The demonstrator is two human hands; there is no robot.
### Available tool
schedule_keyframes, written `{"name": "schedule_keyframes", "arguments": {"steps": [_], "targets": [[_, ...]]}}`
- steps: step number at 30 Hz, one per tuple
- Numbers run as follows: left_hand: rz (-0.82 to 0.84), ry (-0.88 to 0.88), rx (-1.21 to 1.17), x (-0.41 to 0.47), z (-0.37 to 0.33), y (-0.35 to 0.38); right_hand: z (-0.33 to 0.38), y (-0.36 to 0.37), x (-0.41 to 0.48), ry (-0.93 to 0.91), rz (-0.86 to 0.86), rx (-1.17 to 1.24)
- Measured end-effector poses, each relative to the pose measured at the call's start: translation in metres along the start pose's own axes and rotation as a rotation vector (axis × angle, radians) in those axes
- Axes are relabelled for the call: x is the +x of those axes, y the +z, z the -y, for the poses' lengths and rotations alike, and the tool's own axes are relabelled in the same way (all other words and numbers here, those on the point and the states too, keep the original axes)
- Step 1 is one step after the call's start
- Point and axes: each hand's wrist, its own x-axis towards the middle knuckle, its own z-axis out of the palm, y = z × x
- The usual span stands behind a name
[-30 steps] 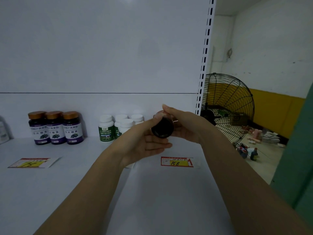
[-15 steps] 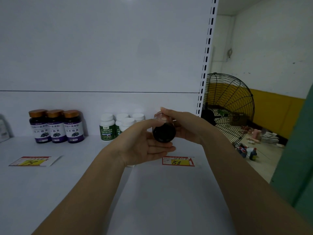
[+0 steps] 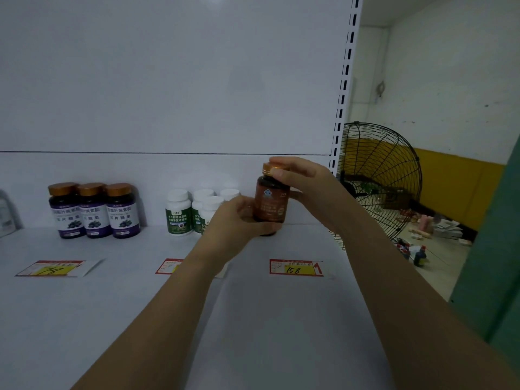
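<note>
A person is holding a brown bottle (image 3: 271, 205) upright with both hands, straight behind the red and yellow price tag (image 3: 295, 267) marked 158 and a little to its left. The left hand (image 3: 239, 220) is gripping the lower part of the bottle, its fingers curling round the label and under the base. The right hand (image 3: 306, 184) is grasping the bottle near the top, with fingertips pinching the gold cap (image 3: 271, 168). The base is sitting very low over the white shelf (image 3: 140, 305), but it is not clear whether it is touching. A cluster of white bottles (image 3: 178, 212) with green labels is standing behind the tag and to its left, partly hidden by the left hand. Three dark bottles (image 3: 94, 211) with purple labels are standing in a row much further left of the tag. A black wire fan (image 3: 380, 178) is standing to the right of the tag, beyond the shelf's slotted post.
</note>
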Motion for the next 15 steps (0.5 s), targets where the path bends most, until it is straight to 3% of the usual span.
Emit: {"name": "schedule_keyframes", "arguments": {"steps": [10,15], "targets": [[0.014,0.033,0.273,0.004,0.012,0.007,0.001,-0.002,-0.001,-0.057,-0.090,-0.531],[0.127,0.049,0.813,-0.005,0.017,0.017,0.005,-0.015,0.004,-0.046,-0.284,-0.649]]}}
